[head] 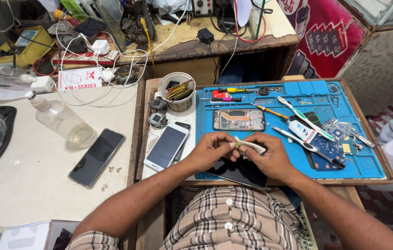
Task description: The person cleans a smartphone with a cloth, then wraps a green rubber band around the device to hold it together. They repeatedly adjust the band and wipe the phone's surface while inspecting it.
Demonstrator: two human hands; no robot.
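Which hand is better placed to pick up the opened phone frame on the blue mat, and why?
Probably the left hand: the opened phone frame lies just above it on the blue mat, while the right hand grips the white tool.

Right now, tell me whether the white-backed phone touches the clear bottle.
Apart. The head view shows bare tabletop and a dark phone between the white-backed phone and the clear bottle.

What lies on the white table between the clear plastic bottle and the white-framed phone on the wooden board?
In the head view, a black smartphone lies face up between the clear plastic bottle and the white-framed phone, on the white table.
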